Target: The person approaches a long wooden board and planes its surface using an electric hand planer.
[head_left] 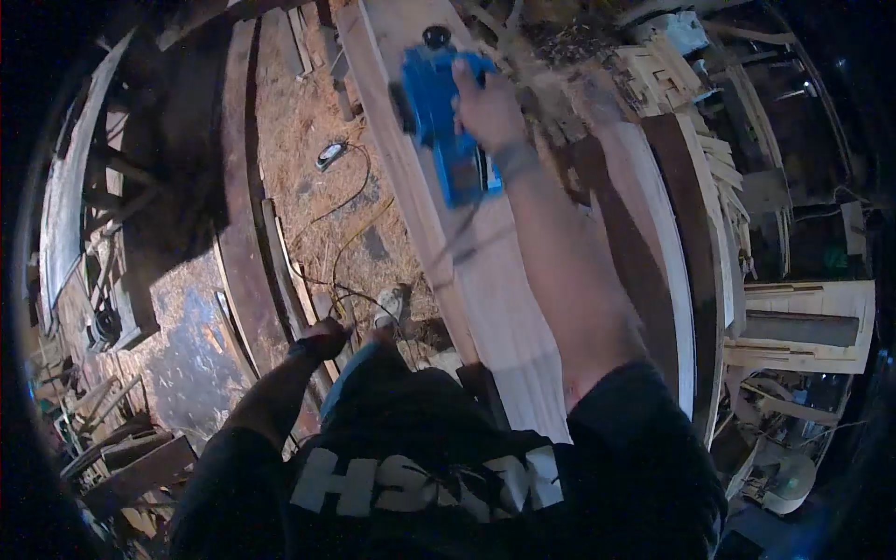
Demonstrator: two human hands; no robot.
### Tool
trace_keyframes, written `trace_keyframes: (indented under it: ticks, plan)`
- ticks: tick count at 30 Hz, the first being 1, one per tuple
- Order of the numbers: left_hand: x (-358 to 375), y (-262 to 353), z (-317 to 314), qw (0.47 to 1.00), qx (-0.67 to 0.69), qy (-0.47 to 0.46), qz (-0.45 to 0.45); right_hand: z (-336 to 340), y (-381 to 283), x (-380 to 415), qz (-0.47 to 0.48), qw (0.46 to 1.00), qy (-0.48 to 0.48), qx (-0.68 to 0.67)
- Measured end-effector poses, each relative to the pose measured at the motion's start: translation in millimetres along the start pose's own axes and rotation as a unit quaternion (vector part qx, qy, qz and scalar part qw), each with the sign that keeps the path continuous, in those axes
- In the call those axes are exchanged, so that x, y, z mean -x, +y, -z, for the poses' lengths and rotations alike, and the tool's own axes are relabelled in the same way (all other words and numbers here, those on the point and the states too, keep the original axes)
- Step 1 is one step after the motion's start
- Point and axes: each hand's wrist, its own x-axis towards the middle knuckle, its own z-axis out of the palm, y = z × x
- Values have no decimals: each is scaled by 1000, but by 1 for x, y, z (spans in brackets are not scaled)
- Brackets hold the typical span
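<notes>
A blue power planer (439, 103) with a black front knob rests on a long, pale wooden plank (509, 299). My right hand (490, 107) is wrapped round the planer's handle, with the arm reaching forward over the plank. Low on the left, my left hand (325, 338) is closed beside my leg, near a dark cable (359, 294). What it holds, if anything, is too small and dark to make out.
Wood shavings (308, 103) cover the floor left of the plank. A long dark beam (245, 187) lies further left. More boards (653, 215) stand to the right, with stacked offcuts (723, 168) and a panelled wooden piece (803, 327) beyond.
</notes>
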Motion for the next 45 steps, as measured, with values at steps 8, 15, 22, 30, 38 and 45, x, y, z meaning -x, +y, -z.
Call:
trace_keyframes:
  ticks: [8,15,22,30,38,45]
  plan:
    - [10,2,60,988,41,120,-92,-15,-17,-55,-30,996,-70,-50]
    - [9,9,-36,972,-168,-53,-153,63,8,240,-15,999,-25,-24]
    - [33,114,-104,968,-76,31,-237,190,97,657,-97,978,-52,-178]
    - [59,182,-154,980,-97,-44,-166,220,85,784,-166,977,-33,-127]
    - [64,120,-135,987,-137,-46,-76,126,49,500,-92,995,-30,9]
    - [68,55,-112,996,-73,34,-25,47,21,274,14,997,26,78]
